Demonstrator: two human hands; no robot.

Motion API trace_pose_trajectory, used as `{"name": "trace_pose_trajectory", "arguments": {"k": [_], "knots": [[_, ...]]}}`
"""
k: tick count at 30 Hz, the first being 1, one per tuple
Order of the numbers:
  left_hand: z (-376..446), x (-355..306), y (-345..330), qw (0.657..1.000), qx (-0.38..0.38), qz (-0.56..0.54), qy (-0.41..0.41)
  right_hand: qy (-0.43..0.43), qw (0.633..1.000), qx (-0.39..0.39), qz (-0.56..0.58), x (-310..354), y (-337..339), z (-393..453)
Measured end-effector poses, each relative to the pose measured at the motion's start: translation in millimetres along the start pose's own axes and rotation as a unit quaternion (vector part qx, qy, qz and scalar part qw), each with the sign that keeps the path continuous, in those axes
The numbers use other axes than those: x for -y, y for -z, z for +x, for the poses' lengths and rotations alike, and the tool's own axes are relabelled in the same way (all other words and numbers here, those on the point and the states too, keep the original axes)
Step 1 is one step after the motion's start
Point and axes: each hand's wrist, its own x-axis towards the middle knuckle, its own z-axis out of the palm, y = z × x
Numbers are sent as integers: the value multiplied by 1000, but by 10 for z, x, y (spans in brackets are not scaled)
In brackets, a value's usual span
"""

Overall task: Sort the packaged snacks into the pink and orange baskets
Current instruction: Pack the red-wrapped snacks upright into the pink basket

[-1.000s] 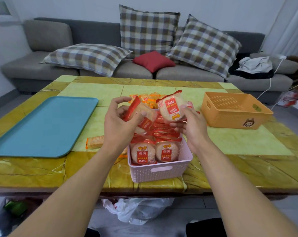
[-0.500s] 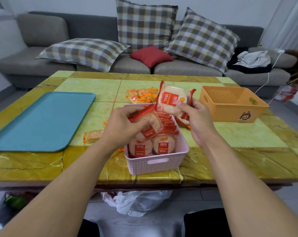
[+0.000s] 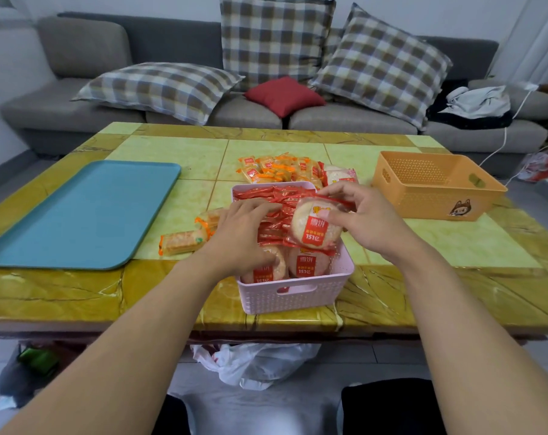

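Right hand (image 3: 360, 219) pinching rice cracker packet (image 3: 317, 227), red label reading "151亿"

Glossy marbled stone table (image 3: 62, 296) is gleaming; the pink basket (image 3: 297, 293) and orange basket (image 3: 423, 199) are showing perforated matt plastic; rice cracker packets (image 3: 313, 227) are shining in crinkly film.

left hand (image 3: 244, 233) hides snacks (image 3: 274, 268) — grip unclear
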Motion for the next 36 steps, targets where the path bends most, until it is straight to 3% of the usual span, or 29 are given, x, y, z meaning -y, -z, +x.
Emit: {"name": "trace_pose_trajectory", "arguments": {"k": [4, 11, 20, 28, 36], "knots": [[38, 56, -64, 997, 61, 42, 11, -8, 990, 76, -118, 19, -9, -43], [84, 44, -98, 986, 106, 128, 18, 13, 919, 116, -378, 108, -224, -19], [113, 22, -167, 974, 123, 188, 36, 62, 833, 150, -530, 56, -301, -7], [90, -19, -134, 979, 120, 162, 42, 119, 807, 154, -558, 103, -373, 26], [84, 26, -120, 978, 126, 157, 46, 65, 848, 154, -503, 177, -174, -4]]}}
